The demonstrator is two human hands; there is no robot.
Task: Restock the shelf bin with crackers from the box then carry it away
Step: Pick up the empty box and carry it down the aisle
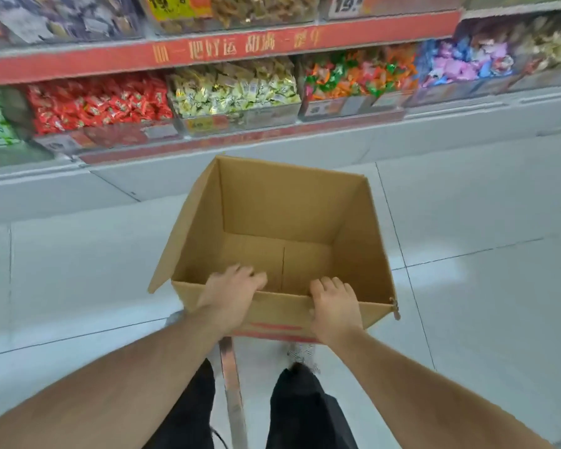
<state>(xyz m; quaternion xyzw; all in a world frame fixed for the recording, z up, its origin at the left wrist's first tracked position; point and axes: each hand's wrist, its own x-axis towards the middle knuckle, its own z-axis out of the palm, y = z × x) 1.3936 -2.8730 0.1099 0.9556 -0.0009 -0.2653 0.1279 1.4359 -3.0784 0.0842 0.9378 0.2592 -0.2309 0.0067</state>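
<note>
The box point(277, 222) is plain brown cardboard with a red stripe on its near wall. The floor point(483, 247) is pale grey-white tile with thin dark joints. The shelf edge point(208, 51) is red with gold lettering. The bins hold red packets point(94, 103), yellow-and-white packets point(234, 89), orange-and-green sweets point(353, 76) and pink-and-blue sweets point(460, 64). A price tag point(172, 4) is yellow. The trousers point(302, 413) are black.
</note>
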